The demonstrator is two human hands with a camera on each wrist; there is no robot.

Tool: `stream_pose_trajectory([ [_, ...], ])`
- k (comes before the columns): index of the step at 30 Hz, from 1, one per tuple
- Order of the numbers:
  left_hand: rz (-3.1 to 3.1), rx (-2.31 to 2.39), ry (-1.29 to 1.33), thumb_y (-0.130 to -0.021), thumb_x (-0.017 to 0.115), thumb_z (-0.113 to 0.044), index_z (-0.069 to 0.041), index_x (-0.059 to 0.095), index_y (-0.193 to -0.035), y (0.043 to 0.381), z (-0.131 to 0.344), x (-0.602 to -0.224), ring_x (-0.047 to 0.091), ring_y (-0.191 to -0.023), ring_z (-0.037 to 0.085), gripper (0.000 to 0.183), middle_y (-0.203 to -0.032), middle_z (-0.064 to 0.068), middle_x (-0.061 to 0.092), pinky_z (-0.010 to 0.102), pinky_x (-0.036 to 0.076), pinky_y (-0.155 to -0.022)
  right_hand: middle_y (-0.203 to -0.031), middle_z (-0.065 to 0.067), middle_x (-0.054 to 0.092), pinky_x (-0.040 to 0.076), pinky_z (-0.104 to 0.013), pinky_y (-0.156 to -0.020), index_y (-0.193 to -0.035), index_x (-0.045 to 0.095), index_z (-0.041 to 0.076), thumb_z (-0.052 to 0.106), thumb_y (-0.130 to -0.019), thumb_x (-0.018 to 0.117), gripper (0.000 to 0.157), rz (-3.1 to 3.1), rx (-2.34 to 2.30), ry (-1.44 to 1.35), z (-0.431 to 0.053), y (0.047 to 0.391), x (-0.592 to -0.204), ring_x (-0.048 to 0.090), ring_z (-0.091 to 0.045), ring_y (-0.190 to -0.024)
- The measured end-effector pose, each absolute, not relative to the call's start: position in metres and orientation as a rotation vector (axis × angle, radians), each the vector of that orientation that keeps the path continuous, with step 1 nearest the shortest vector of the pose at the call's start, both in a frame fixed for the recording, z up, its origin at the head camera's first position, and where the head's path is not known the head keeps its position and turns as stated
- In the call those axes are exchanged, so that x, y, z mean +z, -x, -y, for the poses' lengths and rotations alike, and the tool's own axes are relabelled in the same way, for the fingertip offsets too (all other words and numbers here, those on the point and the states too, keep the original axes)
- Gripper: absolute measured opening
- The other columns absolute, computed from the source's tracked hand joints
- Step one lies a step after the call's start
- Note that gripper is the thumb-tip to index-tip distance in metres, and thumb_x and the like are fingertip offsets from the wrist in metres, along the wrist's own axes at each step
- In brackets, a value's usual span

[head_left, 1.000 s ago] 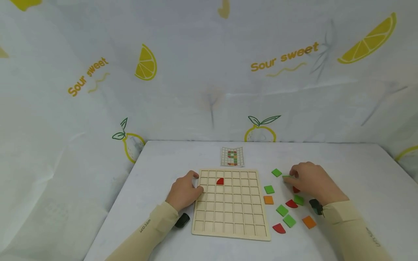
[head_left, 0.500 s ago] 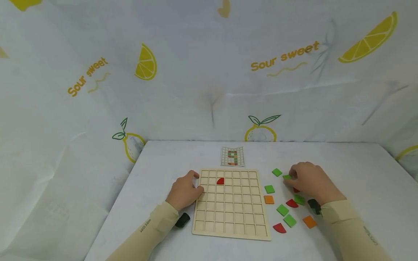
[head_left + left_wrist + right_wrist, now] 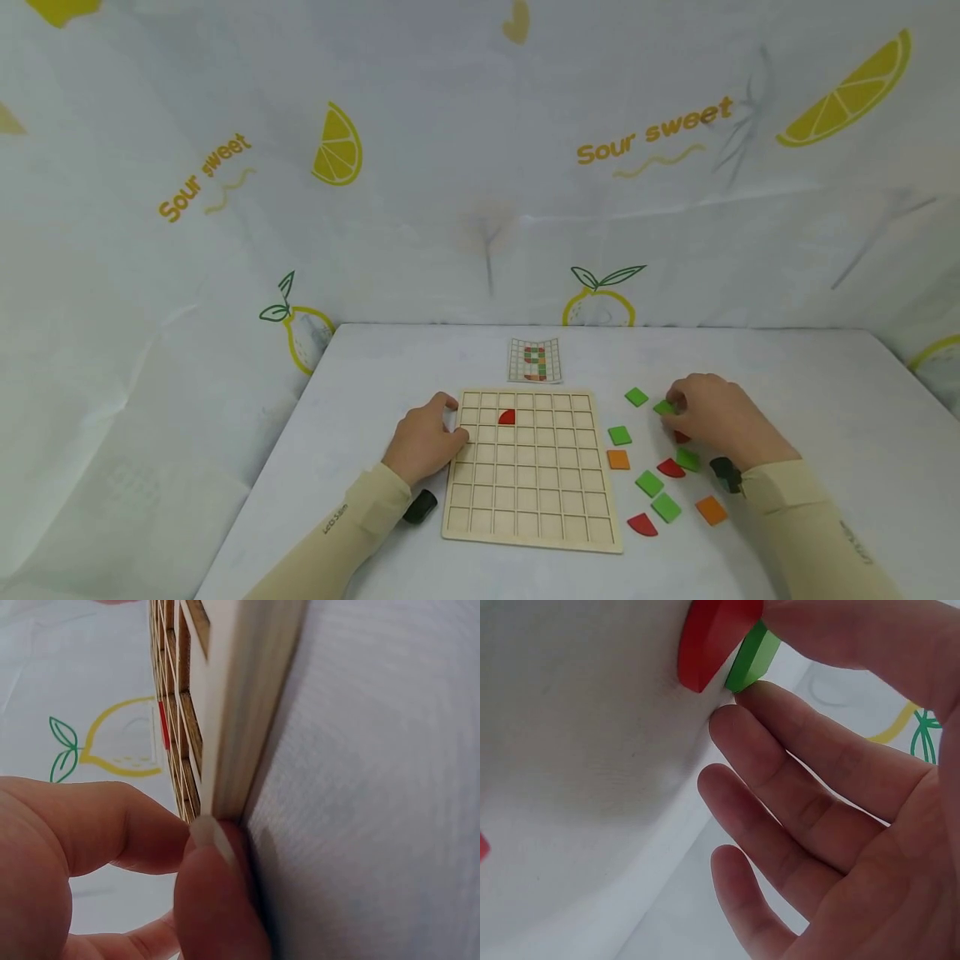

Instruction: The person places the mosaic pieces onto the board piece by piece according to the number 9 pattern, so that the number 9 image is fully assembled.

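My left hand point(image 3: 424, 442) grips the left edge of a pale wooden grid board point(image 3: 537, 500), with fingertips right at its side in the left wrist view. One red quarter-circle piece point(image 3: 507, 417) sits in a cell near the board's top. To the right of the board, my right hand point(image 3: 722, 417) pinches a green square tile point(image 3: 754, 657) between thumb and index finger, low over the table. The other fingers of that hand are loosely bent. Beside the tile, a red piece point(image 3: 714, 641) lies partly under the hand in the head view.
Several loose green tiles point(image 3: 649, 483), orange squares point(image 3: 710, 510) and red quarter-circles point(image 3: 642, 524) lie right of the board. A small card point(image 3: 534, 360) with a coloured grid pattern lies behind it. A dark cylinder point(image 3: 420, 506) is by the left wrist.
My right thumb has drawn back slightly to the right, so more of the green tile shows. The left hand and board stay put.
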State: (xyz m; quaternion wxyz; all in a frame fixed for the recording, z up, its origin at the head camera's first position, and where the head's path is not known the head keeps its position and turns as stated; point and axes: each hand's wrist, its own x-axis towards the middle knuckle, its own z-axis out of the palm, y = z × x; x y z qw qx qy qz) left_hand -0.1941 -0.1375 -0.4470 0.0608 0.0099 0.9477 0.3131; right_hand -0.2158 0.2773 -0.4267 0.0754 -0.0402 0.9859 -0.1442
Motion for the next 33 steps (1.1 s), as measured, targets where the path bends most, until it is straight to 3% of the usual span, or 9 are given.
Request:
stream_pose_trajectory([
  [15, -2.850, 0.965, -0.016, -0.094, 0.071, -0.022, -0.009, 0.064, -0.138, 0.195, 0.140, -0.449, 0.054, -0.060, 0.015, 0.046, -0.066, 0.000, 0.059, 0.031, 0.041, -0.056, -0.094, -0.014, 0.071, 0.059, -0.048, -0.078, -0.106, 0.075, -0.005, 0.014, -0.091, 0.078, 0.024, -2.948, -0.445, 0.148, -0.279, 0.218, -0.429, 0.060, -0.028, -0.085],
  [22, -2.837, 0.978, -0.011, -0.094, 0.071, -0.021, -0.008, 0.063, -0.138, 0.194, 0.139, -0.450, 0.052, -0.059, 0.015, 0.047, -0.064, -0.001, 0.056, 0.031, 0.040, -0.056, -0.102, -0.018, 0.072, 0.060, -0.049, -0.081, -0.111, 0.076, -0.004, 0.017, -0.092, 0.079, 0.028, -2.926, -0.460, 0.119, -0.275, 0.218, -0.427, 0.060, -0.029, -0.088],
  [33, -2.853, 0.986, -0.034, -0.094, 0.071, -0.021, -0.008, 0.063, -0.138, 0.195, 0.138, -0.450, 0.048, -0.056, 0.014, 0.047, -0.062, -0.002, 0.052, 0.030, 0.038, -0.054, -0.104, -0.013, 0.074, 0.059, -0.046, -0.080, -0.111, 0.077, -0.001, 0.017, -0.091, 0.080, 0.027, -2.973, -0.473, 0.313, -0.255, 0.216, -0.421, 0.062, -0.026, -0.089],
])
